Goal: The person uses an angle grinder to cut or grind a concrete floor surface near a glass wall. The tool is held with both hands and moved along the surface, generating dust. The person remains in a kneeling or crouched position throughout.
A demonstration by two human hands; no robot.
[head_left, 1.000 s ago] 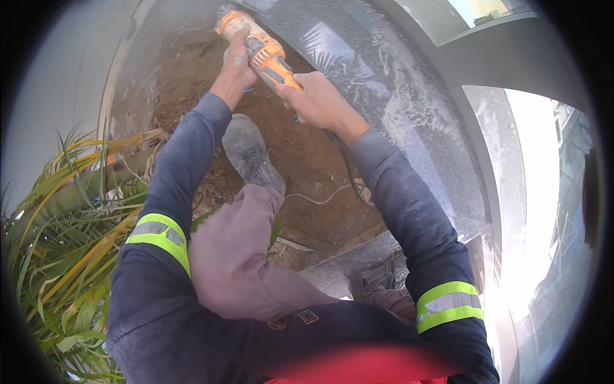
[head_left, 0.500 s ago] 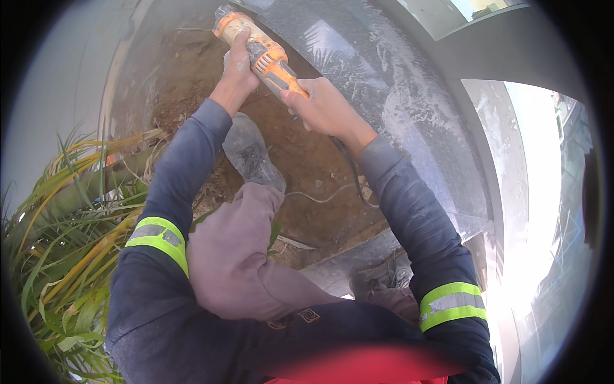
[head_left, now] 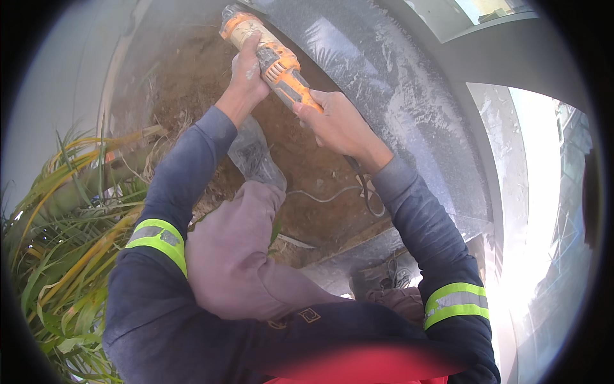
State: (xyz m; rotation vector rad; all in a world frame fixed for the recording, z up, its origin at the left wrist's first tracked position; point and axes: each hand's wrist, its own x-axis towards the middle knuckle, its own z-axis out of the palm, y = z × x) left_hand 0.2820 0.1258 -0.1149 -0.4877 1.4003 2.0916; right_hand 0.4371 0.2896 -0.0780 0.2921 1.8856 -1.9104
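Note:
An orange, cream and grey power tool (head_left: 275, 59), dusty and shaped like a grinder, lies diagonally across my grip, its head at the upper edge beside the dark speckled stone surface (head_left: 390, 109). My left hand (head_left: 249, 77) is wrapped round its body toward the head. My right hand (head_left: 332, 121) grips the orange rear handle, with a dark cord (head_left: 358, 173) hanging below it. Whether the head touches the stone I cannot tell. Beneath the tool is a patch of brown soil (head_left: 307, 208).
My left shoe (head_left: 256, 160) rests on the soil, with a thin pale cable (head_left: 320, 197) beside it. Leafy plants (head_left: 70, 256) crowd the left side below a pale wall (head_left: 57, 89). A dusty grey ledge (head_left: 499, 38) and bright white panels (head_left: 524, 160) run along the right.
The tool and both my hands have shifted a little right and down from where they were. Both grips stay closed on it, and the hanging cord has swung slightly right.

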